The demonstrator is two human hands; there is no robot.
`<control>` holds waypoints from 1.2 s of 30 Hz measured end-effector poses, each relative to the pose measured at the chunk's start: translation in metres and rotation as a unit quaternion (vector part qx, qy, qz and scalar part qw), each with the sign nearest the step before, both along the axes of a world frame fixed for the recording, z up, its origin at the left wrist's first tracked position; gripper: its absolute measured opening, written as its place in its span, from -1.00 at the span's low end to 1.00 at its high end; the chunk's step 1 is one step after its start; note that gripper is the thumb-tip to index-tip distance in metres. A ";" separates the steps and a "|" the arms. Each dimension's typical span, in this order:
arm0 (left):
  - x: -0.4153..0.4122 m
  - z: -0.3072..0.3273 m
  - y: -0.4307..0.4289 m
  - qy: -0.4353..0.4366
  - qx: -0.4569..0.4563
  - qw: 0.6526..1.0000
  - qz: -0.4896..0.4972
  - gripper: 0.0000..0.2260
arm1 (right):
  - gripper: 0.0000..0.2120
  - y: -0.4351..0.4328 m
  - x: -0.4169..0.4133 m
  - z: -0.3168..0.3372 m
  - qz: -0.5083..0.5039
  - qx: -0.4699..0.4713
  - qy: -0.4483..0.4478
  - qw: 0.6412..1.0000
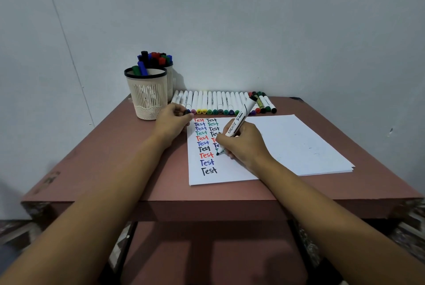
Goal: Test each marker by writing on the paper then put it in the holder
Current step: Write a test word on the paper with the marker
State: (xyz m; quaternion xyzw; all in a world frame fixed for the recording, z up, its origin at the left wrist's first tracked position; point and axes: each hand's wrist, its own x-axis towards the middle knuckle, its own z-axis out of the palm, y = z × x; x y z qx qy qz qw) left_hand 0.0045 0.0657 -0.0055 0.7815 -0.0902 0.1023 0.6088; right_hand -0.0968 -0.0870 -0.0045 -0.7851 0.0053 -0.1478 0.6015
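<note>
The right hand [243, 144] grips a white-barrelled marker with black lettering [239, 121], fingers and thumb curled tight round the lower part of the barrel. The marker is steeply tilted. Its dark tip points down and toward the person's left and touches the white sheet of paper [287, 142] in the second column of writing. Its long axis runs up and away to the right, and the back end rises over the far edge of the sheet. The left hand [171, 124] rests at the sheet's far left corner, fingers curled, pinching a small dark marker cap [186, 113] between thumb and fingertips.

The sheet tops a thin stack lying on a reddish-brown table [115, 158]. It carries the word "Test" many times in red, blue, green and black. The left column is full and the second column is partly hidden by the right hand.

A cream mesh plastic holder with a black rim [147, 96] stands at the far left of the table, holding a green and a blue marker. Just behind it stands a second cream holder [170, 82] packed with black, blue, red and green markers. A row of white markers [216, 103] lies side by side along the wall, long axes running front to back and coloured ends toward the person.
</note>
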 end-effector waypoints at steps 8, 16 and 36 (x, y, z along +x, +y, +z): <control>-0.002 0.001 0.000 -0.006 0.008 1.000 0.003 -0.86 | -0.78 0.000 -0.001 0.001 -0.024 -0.009 -0.009 1.000; -0.004 0.001 0.000 -0.008 0.016 1.000 0.002 -0.86 | -0.68 0.001 -0.007 0.004 0.008 -0.044 -0.006 0.999; -0.003 0.001 0.000 -0.007 0.026 1.000 0.002 -0.88 | -0.68 0.001 -0.007 0.005 -0.004 -0.022 -0.014 1.000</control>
